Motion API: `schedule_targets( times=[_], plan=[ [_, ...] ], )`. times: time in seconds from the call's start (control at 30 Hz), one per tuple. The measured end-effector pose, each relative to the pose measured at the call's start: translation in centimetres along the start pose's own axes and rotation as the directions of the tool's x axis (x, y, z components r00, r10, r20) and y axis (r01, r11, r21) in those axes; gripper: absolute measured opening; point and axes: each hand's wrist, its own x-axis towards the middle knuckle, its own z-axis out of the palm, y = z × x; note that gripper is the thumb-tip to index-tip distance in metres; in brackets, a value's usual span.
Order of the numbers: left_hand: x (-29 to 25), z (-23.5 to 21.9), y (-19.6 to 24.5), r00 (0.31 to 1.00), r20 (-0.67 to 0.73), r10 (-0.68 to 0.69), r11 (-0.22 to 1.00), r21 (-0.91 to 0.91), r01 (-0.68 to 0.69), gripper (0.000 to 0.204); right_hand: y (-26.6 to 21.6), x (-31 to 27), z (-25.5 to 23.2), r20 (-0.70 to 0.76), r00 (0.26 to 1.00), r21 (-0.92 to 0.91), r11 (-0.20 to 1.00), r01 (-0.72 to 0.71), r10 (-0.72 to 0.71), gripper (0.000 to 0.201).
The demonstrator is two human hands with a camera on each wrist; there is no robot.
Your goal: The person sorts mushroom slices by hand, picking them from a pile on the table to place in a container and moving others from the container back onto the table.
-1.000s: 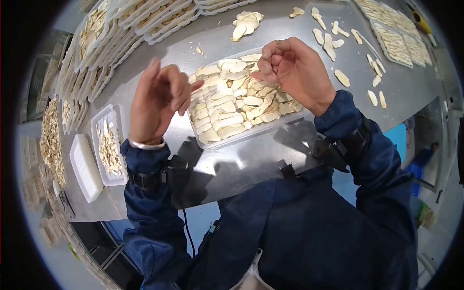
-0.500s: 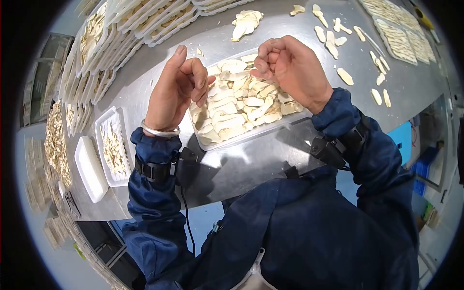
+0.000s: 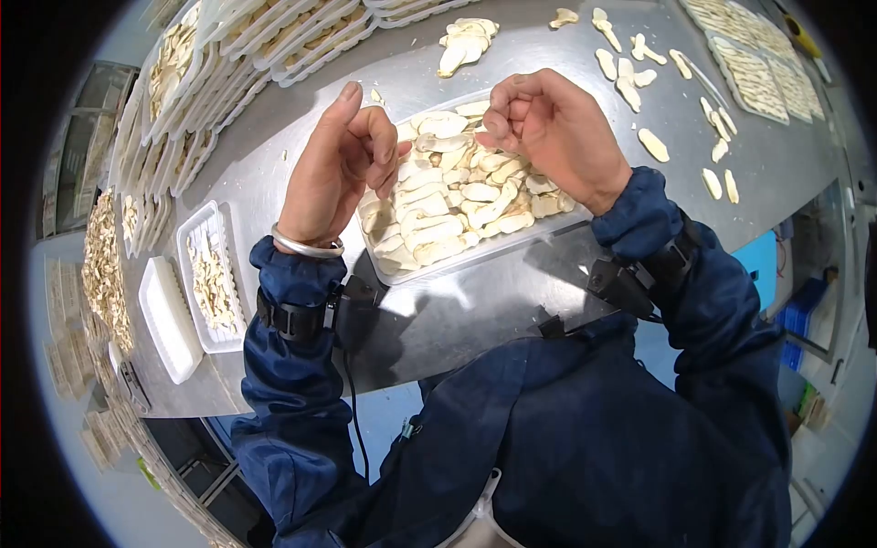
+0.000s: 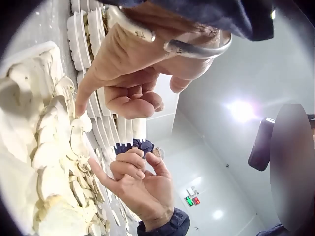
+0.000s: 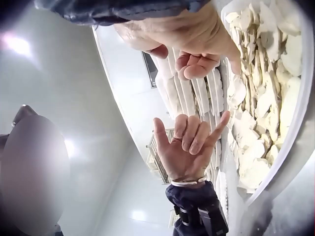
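Note:
A clear-edged tray on the metal table holds rows of pale mushroom slices, neatly overlapped on its left and more jumbled on its right. Over its left end hovers my left hand, thumb raised, middle fingers loosely bent, little finger stretched toward the slices. My right hand is above the right part, palm turned inward, its fingers loosely bent too. In the left wrist view, the little finger of the left hand points down at the slices. Neither hand holds anything.
Stacked trays of slices rise at the back left. Below them lie a small tray of scraps and another white tray. A slice pile and loose slices lie beyond and right; filled trays stand far right.
My left hand has moved right, closer to the right hand and over the tray's left end, then stays nearly still. The right hand and the slices have hardly moved.

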Motion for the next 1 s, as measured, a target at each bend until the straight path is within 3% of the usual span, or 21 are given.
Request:
schedule_targets(
  times=[0.87, 1.0],
  plan=[
    [0.0, -0.2, -0.3, 1.0, -0.008, -0.001, 1.0, -0.017, 0.001, 0.058, -0.2, 0.2, 0.6, -0.034, 0.999, -0.027, 1.0, -0.016, 0.015, 0.03],
    [-0.2, 0.1, 0.1, 1.0, -0.001, 0.019, 1.0, -0.016, -0.019, 0.058, -1.1, 0.2, 0.3, 0.039, 0.999, -0.029, 0.999, -0.015, 0.016, 0.031]
  ],
)
